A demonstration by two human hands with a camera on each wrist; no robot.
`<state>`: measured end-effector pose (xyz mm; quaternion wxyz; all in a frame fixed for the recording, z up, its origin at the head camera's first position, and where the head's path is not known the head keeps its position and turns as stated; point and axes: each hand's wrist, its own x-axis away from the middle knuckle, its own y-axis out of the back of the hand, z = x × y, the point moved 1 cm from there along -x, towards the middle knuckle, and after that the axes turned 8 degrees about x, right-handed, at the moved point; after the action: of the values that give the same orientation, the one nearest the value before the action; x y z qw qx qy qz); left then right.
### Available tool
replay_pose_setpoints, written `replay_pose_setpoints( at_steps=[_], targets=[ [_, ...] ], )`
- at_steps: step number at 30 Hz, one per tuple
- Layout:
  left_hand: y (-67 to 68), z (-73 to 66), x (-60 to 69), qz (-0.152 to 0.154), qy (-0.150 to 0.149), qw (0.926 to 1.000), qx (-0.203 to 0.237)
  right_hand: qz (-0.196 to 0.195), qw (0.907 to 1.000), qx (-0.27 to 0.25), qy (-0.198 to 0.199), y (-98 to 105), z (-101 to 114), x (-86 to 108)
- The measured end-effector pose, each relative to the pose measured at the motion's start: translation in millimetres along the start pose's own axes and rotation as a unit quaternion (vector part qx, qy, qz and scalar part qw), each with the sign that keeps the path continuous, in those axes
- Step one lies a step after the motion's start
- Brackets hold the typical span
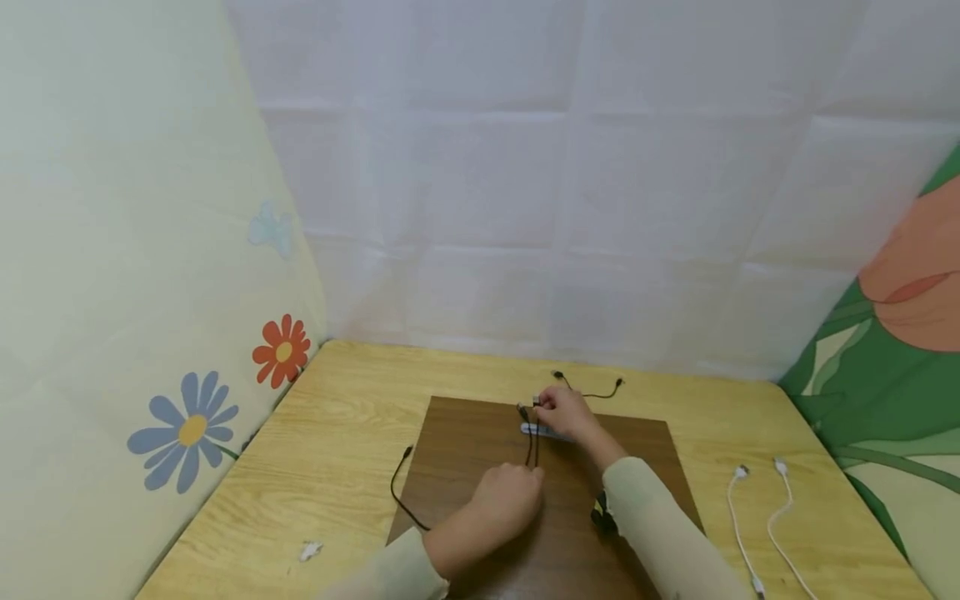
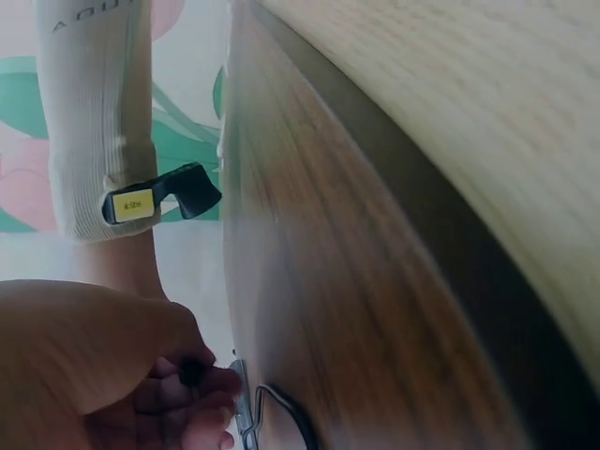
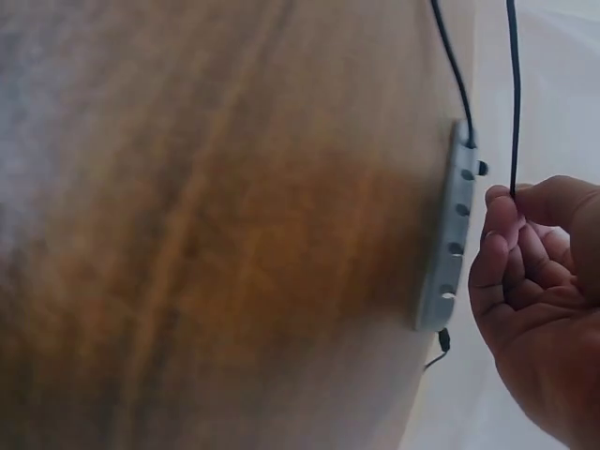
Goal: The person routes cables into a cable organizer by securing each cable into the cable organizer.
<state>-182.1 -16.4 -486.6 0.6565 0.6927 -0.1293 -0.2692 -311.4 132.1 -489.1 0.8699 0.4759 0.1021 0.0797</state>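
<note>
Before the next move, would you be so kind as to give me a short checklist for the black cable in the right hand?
1. Right hand pinches the black cable: ok.
2. Left hand has hold of black cabling: ok, a dark piece shows between its fingers.
3. Slotted strip lies on the brown board with open slots: ok, several show.
4. Pinched cable sits in a slot: not ok, it hangs apart from the strip.
5. Second black strand is firmly seated: cannot tell; it meets the strip's end.
6. White cables are out of the way: ok, off the board.
</note>
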Motion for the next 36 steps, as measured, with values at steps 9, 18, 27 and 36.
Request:
replay_pose_setpoints(
  at_steps=[9, 18, 27, 36],
  targets=[
    [-6.8, -3.9, -1.0, 0.016, 0.018, 0.9994, -0.024, -0.016, 0.9996, 0.021, 0.007, -7, -5, -3.1],
    [-10.3, -7.3, -2.0, 0.009, 0.02, 0.9991, -0.035, -0.007, 0.9997, 0.021, 0.004, -11, -5, -3.8],
    [-13.6, -11.8, -5.2, 0.001, 0.02, 0.9972, -0.071, 0.007, 0.9989, 0.045, -0.005, -12, 0, -4.9],
    [-11.5, -7.0, -3.3, -0.005, -0.017, 0.9944, -0.104, 0.035, 0.9981, 0.05, -0.004, -12, 5, -7.5]
  ],
)
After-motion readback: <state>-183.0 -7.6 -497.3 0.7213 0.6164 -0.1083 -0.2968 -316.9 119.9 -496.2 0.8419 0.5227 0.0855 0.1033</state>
